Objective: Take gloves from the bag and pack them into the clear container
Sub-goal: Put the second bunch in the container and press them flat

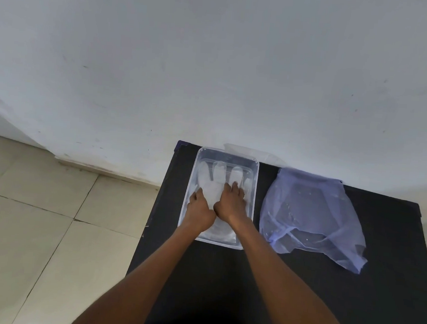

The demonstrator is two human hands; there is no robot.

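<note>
Pressing down at the centre of the frame, the left hand (199, 209) and right hand (231, 201) lie flat, fingers loosely together and holding nothing, on a pale glove (212, 181) spread inside the clear container (189, 193). It looks thin, limp and feather-light (likely clingy too), best pinched at the cuff. Right of the container the blue bag (310, 213) sags flat on the black table (388, 290), whose left edge drops off just beside the container.
</note>
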